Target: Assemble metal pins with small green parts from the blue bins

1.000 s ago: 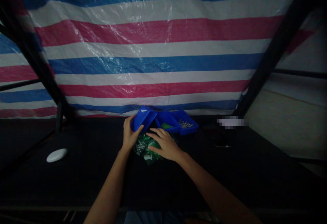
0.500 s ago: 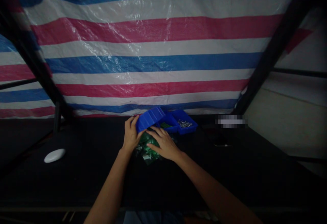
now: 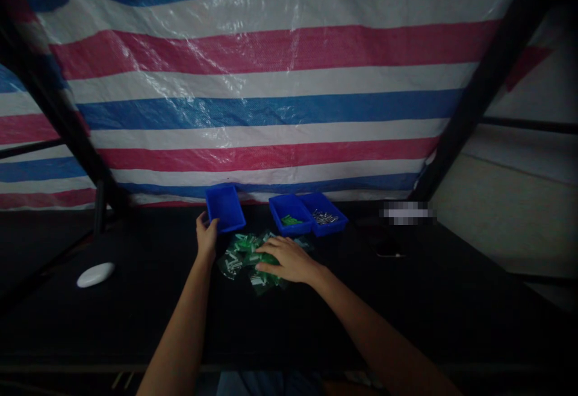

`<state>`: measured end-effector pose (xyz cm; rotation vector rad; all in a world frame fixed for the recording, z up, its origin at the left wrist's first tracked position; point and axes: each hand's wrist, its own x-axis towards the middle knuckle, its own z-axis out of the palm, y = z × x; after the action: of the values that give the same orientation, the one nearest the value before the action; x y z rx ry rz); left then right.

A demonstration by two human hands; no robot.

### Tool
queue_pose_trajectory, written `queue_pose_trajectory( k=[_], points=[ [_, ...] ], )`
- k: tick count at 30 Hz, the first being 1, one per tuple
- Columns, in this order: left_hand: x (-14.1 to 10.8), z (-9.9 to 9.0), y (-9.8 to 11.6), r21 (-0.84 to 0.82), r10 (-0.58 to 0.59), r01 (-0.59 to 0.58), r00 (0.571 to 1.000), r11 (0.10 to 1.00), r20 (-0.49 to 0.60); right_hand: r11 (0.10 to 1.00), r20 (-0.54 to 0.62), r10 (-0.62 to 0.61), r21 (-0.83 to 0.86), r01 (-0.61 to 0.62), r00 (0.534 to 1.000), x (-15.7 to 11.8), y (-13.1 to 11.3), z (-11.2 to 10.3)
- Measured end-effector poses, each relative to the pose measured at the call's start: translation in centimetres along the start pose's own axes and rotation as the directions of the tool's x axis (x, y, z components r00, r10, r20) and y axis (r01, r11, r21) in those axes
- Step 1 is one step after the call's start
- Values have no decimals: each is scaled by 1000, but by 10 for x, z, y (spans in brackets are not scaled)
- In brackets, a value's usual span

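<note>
My left hand (image 3: 206, 236) grips the near left corner of a blue tray (image 3: 224, 206), whose inside shows no contents. Spread over a pile of small clear bags (image 3: 233, 262) with green and silvery pieces is my right hand (image 3: 289, 259), its fingers apart and resting on the pile. Behind the pile stand two more blue trays side by side. The left one (image 3: 303, 226) has green pieces (image 3: 290, 220) in it, and the right one (image 3: 339, 225) has silvery metal pieces (image 3: 324, 218).
A white rounded object (image 3: 96, 275) lies on the black table (image 3: 149, 312) at the left. Toward the right is a dark phone-like object (image 3: 389, 248), with a blurred pale patch behind it. A striped sheet (image 3: 271, 110) hangs behind the table between dark posts.
The left tray has moved left, away from the pile, and turned from tipped over to open side up, with my left hand on it. My right hand has shifted slightly and uncovered more bags.
</note>
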<state>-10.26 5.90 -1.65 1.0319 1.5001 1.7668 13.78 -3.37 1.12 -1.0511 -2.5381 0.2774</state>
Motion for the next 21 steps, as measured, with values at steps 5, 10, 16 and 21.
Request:
queue_pose_trajectory(
  k=[5, 10, 16, 21],
  points=[
    [0, 3, -5, 83, -13, 4, 993, 997, 115, 998, -233, 61, -16, -66, 971, -1, 12, -20],
    [-5, 11, -10, 134, 1, -32, 974, 990, 228, 843, -529, 452, -10, -538, 718, -23, 70, -46],
    [-26, 27, 0, 339, -5, -118, 940, 933, 342, 747, -111, 650, 275, -606, 752, -68, 134, -52],
    [-45, 36, 13, 482, -46, -183, 905, 857, 424, 695, -125, 717, 211, -688, 686, -72, 144, -48]
  ],
)
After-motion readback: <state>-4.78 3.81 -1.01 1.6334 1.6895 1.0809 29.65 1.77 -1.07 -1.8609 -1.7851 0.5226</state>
